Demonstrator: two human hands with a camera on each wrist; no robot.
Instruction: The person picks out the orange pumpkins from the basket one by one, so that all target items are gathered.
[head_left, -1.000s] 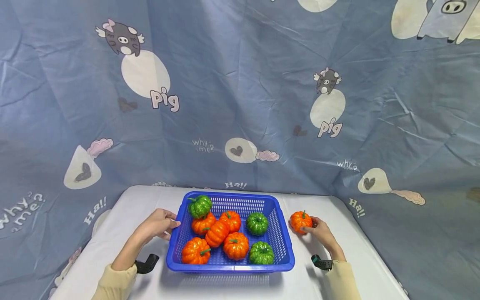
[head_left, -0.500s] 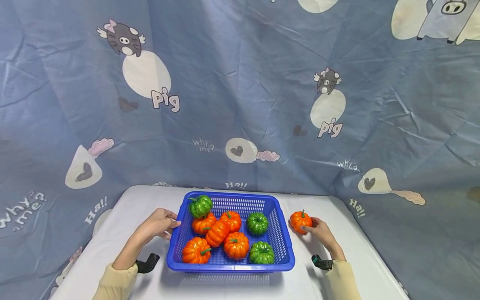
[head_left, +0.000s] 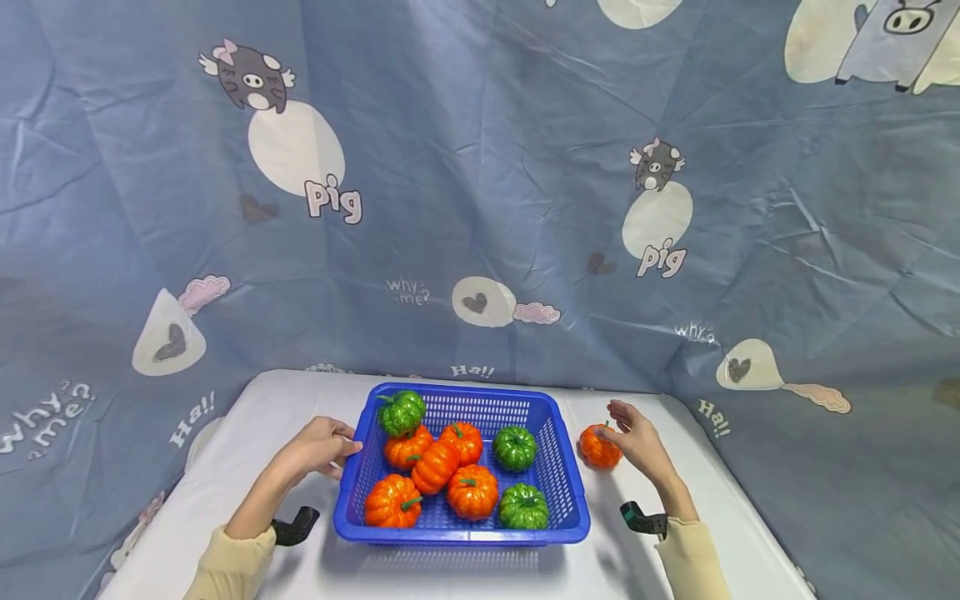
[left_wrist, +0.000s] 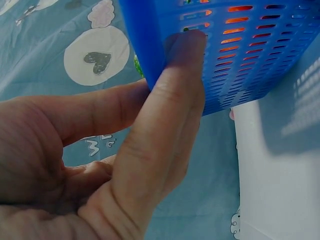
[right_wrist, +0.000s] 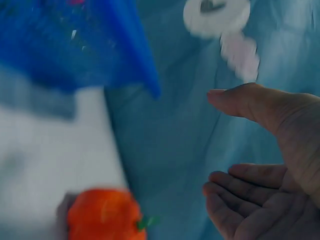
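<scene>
A blue plastic basket [head_left: 461,536] stands on the white table with several small orange and green pumpkins in it. At its left side my left hand [head_left: 317,447] pinches the rim, thumb on one side and fingers on the outer wall, as the left wrist view shows. One orange pumpkin [head_left: 597,449] with a green stem sits on the table right of the basket. My right hand [head_left: 639,442] is raised beside and above it with fingers extended, partly overlapping it in the head view. Nothing lies between thumb and fingers [right_wrist: 240,195] in the right wrist view.
In the basket, a green pumpkin [head_left: 401,412] rests high on an orange one [head_left: 408,448] at the back left. Two more green pumpkins sit on the right side. A blue printed cloth [head_left: 480,183] hangs behind the table.
My right hand has let go of the orange pumpkin and lifted off it, fingers spreading. The pumpkin stays on the table. My left hand keeps its place at the basket rim.
</scene>
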